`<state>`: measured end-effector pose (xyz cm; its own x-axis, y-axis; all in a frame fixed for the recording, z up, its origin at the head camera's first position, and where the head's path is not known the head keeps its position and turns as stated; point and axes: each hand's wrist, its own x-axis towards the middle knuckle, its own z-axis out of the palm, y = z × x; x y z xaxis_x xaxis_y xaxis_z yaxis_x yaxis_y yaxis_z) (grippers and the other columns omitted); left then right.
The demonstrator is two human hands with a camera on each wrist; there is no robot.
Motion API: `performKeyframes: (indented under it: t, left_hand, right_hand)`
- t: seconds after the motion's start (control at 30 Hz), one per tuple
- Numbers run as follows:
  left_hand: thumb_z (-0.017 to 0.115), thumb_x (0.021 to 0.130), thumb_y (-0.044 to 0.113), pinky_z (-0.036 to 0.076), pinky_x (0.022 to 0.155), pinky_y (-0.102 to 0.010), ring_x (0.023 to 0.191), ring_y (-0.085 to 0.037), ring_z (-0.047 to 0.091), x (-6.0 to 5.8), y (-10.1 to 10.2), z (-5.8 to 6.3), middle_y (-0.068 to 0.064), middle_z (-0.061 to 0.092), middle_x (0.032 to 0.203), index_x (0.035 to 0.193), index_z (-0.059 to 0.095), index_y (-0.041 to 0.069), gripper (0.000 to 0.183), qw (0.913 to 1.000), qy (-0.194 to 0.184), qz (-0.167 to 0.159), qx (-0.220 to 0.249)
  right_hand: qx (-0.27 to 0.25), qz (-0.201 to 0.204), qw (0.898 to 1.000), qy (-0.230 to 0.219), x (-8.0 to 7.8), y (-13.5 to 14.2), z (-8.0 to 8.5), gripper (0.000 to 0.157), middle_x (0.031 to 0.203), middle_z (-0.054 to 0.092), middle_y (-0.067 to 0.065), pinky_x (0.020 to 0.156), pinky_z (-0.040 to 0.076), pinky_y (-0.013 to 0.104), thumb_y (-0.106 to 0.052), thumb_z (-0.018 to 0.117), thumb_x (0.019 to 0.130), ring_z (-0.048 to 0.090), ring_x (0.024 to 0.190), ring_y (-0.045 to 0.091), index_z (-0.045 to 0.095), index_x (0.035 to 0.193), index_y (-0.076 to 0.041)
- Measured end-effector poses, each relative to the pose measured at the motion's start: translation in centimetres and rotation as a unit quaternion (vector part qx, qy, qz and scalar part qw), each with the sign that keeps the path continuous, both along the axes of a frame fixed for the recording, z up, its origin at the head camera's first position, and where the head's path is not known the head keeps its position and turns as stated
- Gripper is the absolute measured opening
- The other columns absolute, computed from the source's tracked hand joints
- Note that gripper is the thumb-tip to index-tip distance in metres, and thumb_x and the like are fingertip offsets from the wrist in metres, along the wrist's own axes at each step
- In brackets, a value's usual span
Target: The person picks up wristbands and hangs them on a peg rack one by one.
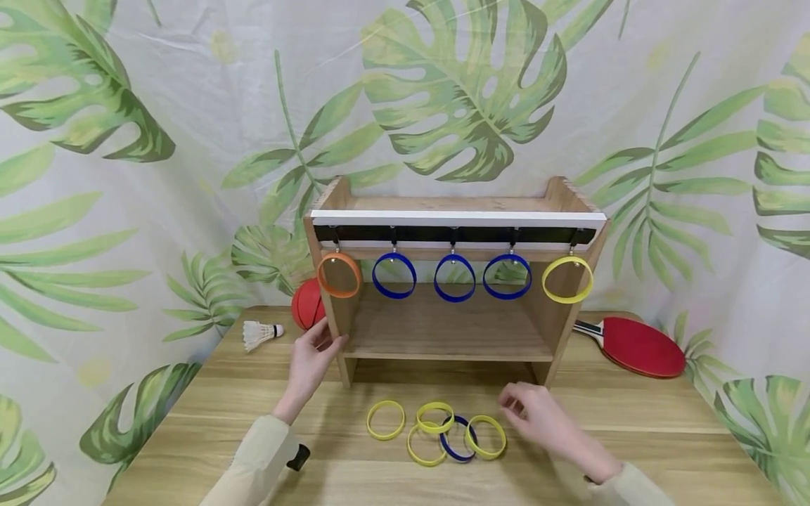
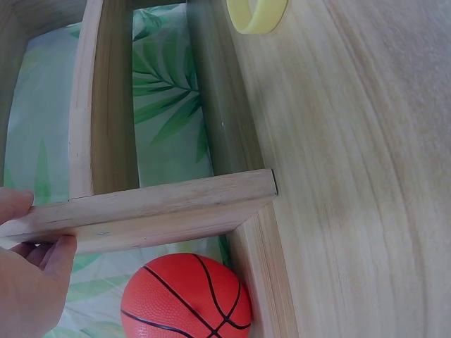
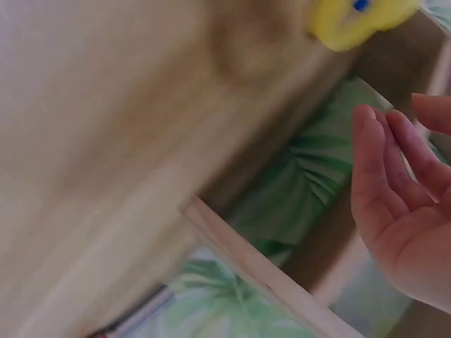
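My left hand (image 1: 313, 360) grips the left side board of a small wooden shelf (image 1: 443, 325); in the left wrist view the thumb and fingers (image 2: 55, 262) lie on either side of the board's edge. Along the shelf's front hang rings on hooks: an orange ring (image 1: 319, 280), several blue rings such as the middle one (image 1: 436, 288), and a yellow ring (image 1: 591, 282). My right hand (image 1: 543, 416) hovers over the table, loosely curled and holding nothing. To its left lie several yellow rings (image 1: 503, 444) and a blue ring (image 1: 457, 458), some overlapping.
A red mini basketball (image 1: 306, 303) sits against the shelf's left side. Further left lies a shuttlecock (image 1: 258, 335). On the right a red table tennis paddle (image 1: 645, 346) rests on the wooden table (image 1: 633, 429). Behind hangs a leaf-patterned cloth (image 1: 215, 176).
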<state>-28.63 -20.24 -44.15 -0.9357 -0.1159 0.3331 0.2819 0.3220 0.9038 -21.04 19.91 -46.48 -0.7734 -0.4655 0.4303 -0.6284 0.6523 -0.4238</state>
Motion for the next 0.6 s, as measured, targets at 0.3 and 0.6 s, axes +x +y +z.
performKeyframes:
  t: [0.3, 0.6]
  left_hand:
    - [0.069, 0.091, 0.003, 0.053, 0.086, -0.012, 0.113, -0.023, 0.065, 0.6, 0.2, 0.9, -0.024, 0.065, 0.128, 0.135, 0.058, -0.002, 0.045, 0.9999, -0.011, 0.000, -0.012]
    - [0.071, 0.090, 0.006, 0.054, 0.089, -0.016, 0.117, -0.032, 0.064, -0.1, -0.2, -0.2, -0.021, 0.066, 0.129, 0.135, 0.059, 0.002, 0.046, 1.0000, -0.003, -0.002, -0.005]
  right_hand:
    - [0.055, -0.011, 0.995, -0.084, -0.6, -0.3, -2.0, 0.011, 0.069, 0.065, -0.006, 0.055, 0.045, 0.015, -0.004, 0.073, 0.081, 0.050, 0.063, -0.007, 0.067, 0.076, -0.012]
    - [0.066, -0.014, 0.995, -0.080, -0.8, -0.4, -2.5, 0.016, 0.067, 0.063, -0.007, 0.054, 0.042, 0.014, -0.001, 0.072, 0.080, 0.048, 0.062, -0.005, 0.065, 0.072, -0.013]
